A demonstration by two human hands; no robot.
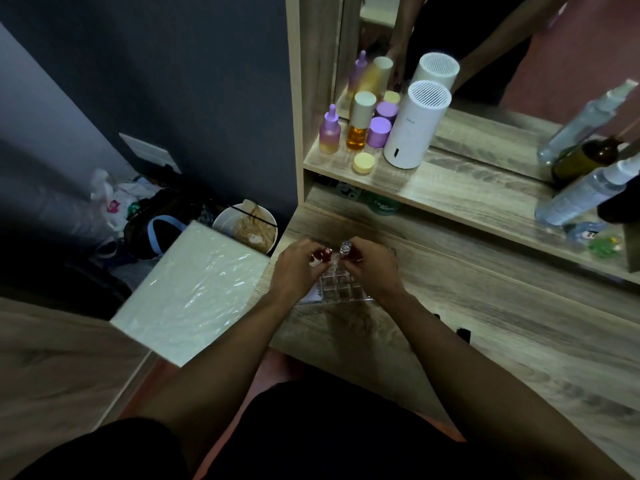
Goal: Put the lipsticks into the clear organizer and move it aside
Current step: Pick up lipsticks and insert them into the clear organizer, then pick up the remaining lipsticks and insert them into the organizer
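A clear organizer (341, 284) with a grid of small compartments sits on the wooden table near its left edge. My left hand (296, 266) holds a red lipstick (326, 253) upright above the organizer's far left part. My right hand (369, 265) holds a silver-capped lipstick (345, 247) upright just right of the red one, over the far compartments. Both hands partly cover the organizer's sides. The lower ends of both lipsticks are hidden by my fingers.
A raised shelf (450, 188) behind holds a white cylindrical device (414, 126), purple and amber bottles (360, 124), a yellow jar (363, 163) and spray bottles (585, 195) at right. A white plastic-wrapped board (194, 292) leans left of the table. A bowl (246, 226) sits on the floor.
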